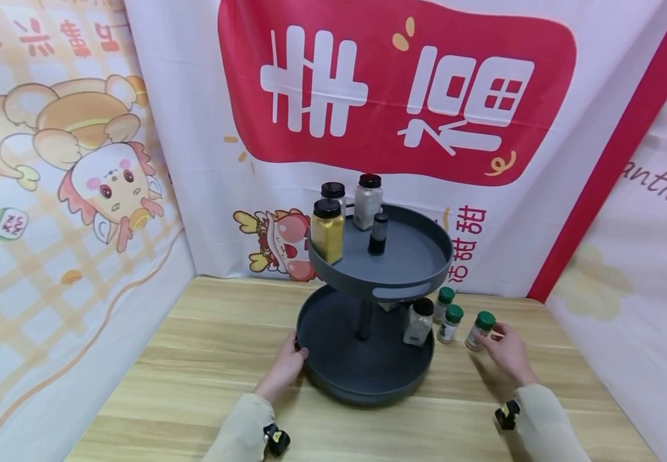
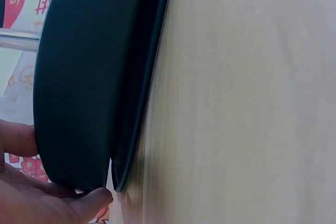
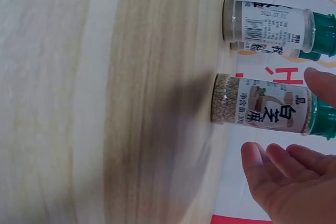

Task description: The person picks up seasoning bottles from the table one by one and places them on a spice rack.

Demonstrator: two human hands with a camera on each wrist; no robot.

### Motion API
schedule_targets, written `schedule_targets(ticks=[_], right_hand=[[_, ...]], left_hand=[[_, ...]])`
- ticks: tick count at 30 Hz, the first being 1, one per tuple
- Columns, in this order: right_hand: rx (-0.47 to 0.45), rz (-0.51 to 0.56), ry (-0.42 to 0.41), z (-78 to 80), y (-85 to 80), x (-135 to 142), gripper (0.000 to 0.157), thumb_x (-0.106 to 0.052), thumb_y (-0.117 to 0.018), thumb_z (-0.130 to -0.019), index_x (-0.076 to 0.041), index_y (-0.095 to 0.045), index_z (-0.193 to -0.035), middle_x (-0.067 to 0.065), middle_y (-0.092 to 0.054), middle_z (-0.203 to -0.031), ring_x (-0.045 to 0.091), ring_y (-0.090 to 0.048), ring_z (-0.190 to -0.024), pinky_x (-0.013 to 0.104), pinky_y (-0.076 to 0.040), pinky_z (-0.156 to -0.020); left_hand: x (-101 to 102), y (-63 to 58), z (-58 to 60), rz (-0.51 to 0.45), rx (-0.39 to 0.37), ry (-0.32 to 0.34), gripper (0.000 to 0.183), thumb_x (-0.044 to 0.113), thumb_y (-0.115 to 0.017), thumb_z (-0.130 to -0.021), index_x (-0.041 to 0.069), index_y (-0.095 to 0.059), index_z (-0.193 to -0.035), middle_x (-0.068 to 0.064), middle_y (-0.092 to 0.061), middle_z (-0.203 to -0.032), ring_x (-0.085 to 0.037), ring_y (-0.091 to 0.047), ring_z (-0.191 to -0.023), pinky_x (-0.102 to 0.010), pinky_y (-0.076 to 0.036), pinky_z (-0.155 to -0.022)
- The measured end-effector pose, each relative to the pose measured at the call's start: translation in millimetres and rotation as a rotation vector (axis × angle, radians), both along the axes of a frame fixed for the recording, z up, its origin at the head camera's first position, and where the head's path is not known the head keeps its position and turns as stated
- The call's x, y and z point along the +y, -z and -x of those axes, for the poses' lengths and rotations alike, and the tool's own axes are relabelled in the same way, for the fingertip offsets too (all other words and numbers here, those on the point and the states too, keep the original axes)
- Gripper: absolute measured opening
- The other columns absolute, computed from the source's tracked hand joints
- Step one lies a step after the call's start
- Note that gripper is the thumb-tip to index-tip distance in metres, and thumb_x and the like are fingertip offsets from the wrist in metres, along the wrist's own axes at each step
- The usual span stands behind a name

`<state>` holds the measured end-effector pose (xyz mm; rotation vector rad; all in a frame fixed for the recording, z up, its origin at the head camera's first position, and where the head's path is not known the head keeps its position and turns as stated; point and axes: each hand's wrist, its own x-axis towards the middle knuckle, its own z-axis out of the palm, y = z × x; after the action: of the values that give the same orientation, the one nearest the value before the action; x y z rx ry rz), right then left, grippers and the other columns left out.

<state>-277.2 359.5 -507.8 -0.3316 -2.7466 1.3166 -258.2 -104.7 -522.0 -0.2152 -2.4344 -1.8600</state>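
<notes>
My left hand (image 1: 288, 360) grips the left side of the lower tier of a dark two-tier turntable (image 2: 84, 93), thumb at the rim. At the right, my right hand (image 1: 508, 353) is spread around a green-capped spice jar (image 3: 262, 106) of pale seeds, which stands upright on the table. In the right wrist view, the thumb is on one side of the jar and the fingers (image 3: 257, 166) on the other, with a gap between fingers and glass. Two more green-capped jars, one in front (image 1: 450, 324) and one behind (image 1: 443, 304), stand between it and the turntable.
On the upper tier are a yellow-filled jar (image 1: 327, 234) and two black-capped jars, one at the back (image 1: 368, 204). A black-capped jar (image 1: 418, 324) stands on the lower tier's right side. The wooden table (image 1: 194, 359) meets printed cloth walls (image 1: 183, 128) at back and sides.
</notes>
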Motion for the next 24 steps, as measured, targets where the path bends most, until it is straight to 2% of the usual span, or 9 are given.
schedule_targets(ticks=[8, 21, 24], right_hand=[[-0.019, 0.026, 0.012, 7.1, 4.7, 0, 0.083, -0.048, -0.060, -0.089, 0.007, -0.026, -0.142, 0.031, -0.033, -0.141, 0.046, -0.037, -0.126, 0.056, -0.040, -0.097], [0.052, 0.000, 0.006, 13.4, 11.0, 0, 0.067, -0.039, -0.059, -0.092, 0.009, -0.037, -0.134, 0.033, -0.040, -0.135, 0.047, -0.041, -0.122, 0.055, -0.040, -0.096], [0.066, 0.003, 0.004, 14.5, 13.7, 0, 0.063, -0.038, -0.059, -0.093, 0.007, -0.040, -0.132, 0.032, -0.044, -0.132, 0.046, -0.043, -0.120, 0.055, -0.041, -0.096]], left_hand=[[4, 2.0, -6.8, 0.019, -0.002, -0.031, 0.044, -0.008, -0.046, -0.087, -0.021, -0.037, -0.127, -0.039, -0.044, -0.127, -0.048, -0.041, -0.122, -0.055, -0.030, -0.104], [8, 2.5, -12.9, 0.056, 0.049, -0.048, 0.043, -0.009, -0.047, -0.086, -0.020, -0.039, -0.127, -0.037, -0.046, -0.126, -0.048, -0.042, -0.120, -0.056, -0.031, -0.103], [8, 2.9, -14.2, 0.051, 0.032, -0.046, 0.046, -0.008, -0.047, -0.088, -0.019, -0.036, -0.131, -0.037, -0.044, -0.130, -0.047, -0.040, -0.123, -0.056, -0.029, -0.104]])
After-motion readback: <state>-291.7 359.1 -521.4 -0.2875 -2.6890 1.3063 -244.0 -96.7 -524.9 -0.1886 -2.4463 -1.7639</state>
